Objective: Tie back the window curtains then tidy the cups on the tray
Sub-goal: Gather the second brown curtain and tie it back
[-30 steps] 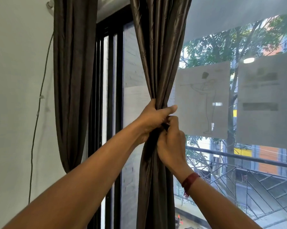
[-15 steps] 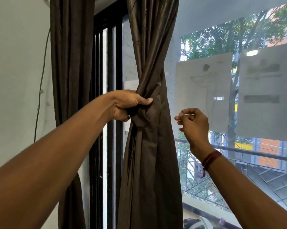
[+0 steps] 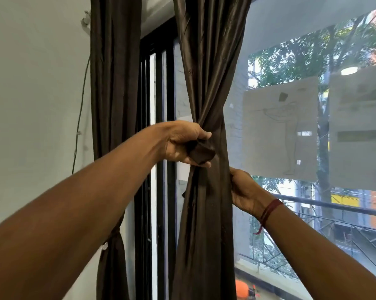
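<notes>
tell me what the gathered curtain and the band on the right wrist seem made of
Curtain: dark brown woven fabric with a satin sheen, perhaps polyester or silk; light streaks follow its soft folds. Wrist band: dark red thread, matte; thin wound strands, one loose end hanging.

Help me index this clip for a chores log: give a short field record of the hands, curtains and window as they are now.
left hand: grips the gathered waist of the middle curtain, a dark fold of fabric bunched in its fingers
right hand: holds the same curtain's right edge, lower down
wall-side curtain: hangs beside the wall, drawn in low down
window glass: figure-sketch sheet and blurred sheet stuck on it
right wrist: red thread band
cups and tray: not in view
</notes>
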